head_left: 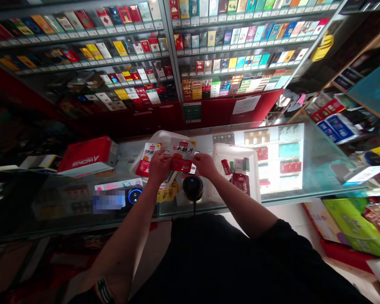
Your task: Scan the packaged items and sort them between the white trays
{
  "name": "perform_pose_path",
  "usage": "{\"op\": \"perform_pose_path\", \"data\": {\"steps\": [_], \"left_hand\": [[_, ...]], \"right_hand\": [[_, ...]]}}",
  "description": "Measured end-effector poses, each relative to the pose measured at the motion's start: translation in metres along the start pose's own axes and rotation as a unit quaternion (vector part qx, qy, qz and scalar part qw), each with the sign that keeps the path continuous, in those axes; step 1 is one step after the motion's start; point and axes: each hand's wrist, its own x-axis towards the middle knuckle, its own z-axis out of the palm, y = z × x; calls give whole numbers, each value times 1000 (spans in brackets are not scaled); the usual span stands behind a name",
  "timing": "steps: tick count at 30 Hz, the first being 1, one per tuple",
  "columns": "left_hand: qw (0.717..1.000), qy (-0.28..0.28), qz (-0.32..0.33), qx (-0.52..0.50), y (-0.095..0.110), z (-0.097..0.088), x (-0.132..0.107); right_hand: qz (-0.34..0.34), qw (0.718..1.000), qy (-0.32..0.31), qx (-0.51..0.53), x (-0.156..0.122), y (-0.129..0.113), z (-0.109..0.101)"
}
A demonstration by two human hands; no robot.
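A red and white snack packet (pixel 181 155) is stretched between my hands over the left white tray (pixel 164 135). My left hand (pixel 160 165) is closed on the packet's left edge. At its right edge, my right hand (pixel 205 165) pinches the same packet with fingertips together. Just left of my left hand is a second, similar snack packet (pixel 143 165); whether my fingers also touch it, I cannot tell. Below the packet stands a round black device (pixel 192 188) with a small blue light. The right white tray (pixel 256 169) holds a dark red pouch (pixel 241 184) and several small items.
The glass counter (pixel 323 169) carries a red box (pixel 88 155) on the left, a device with a blue ring light (pixel 134 196) and a yellow tag (pixel 168 192). Behind it rise shelves of small boxes (pixel 237 63). Green cartons (pixel 351 228) stand low on the right.
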Motion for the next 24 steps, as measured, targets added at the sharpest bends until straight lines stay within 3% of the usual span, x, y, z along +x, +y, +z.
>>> {"op": "perform_pose_path", "data": {"steps": [9, 18, 24], "left_hand": [[996, 44, -63, 43, -30, -29, 10], [990, 67, -107, 62, -73, -53, 23], [985, 76, -139, 74, -103, -71, 35]], "right_hand": [[48, 996, -73, -18, 26, -34, 41], [71, 983, -144, 90, 44, -64, 83], [66, 979, -152, 117, 57, -88, 110]]}}
